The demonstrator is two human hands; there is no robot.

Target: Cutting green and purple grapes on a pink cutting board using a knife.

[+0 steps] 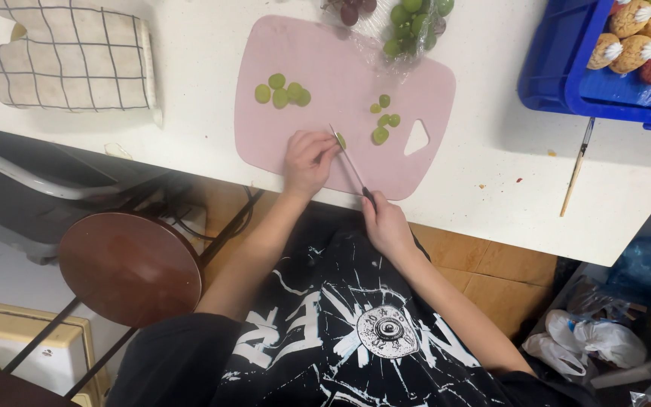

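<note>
Grapes being cut on a pink cutting board (325, 75), which lies flat on the white table (205, 45) with its near edge close to the table's edge. At the board's near edge the left hand (307, 160) is curled down, fingertips pinching a green grape (340, 139) against the board. The right hand (386, 224) sits just off the board's near edge, over the person's lap, clenched around the dark handle of a knife (353, 167); the thin blade slants up across the board and meets the held grape beside the left fingertips.

Further up the board, toward its left side, lies a small cluster of cut green grape pieces (282, 90). A second, looser group of grape pieces (383, 119) lies toward the board's right side, just beside the triangular handle hole (416, 139).

Beyond the board's far edge — partly overlapping it — is a bunch of green grapes (412, 22) on clear plastic wrap, with a few dark red grapes (352, 11) beside it. Left of the board, well apart, lies a checked oven mitt (73, 53). Right of the board rests a thin wooden brush (576, 169), and past it a blue crate (566, 68) holding small decorated cakes (642, 38). Below the table, left of the board, stands a round brown stool (129, 267).
</note>
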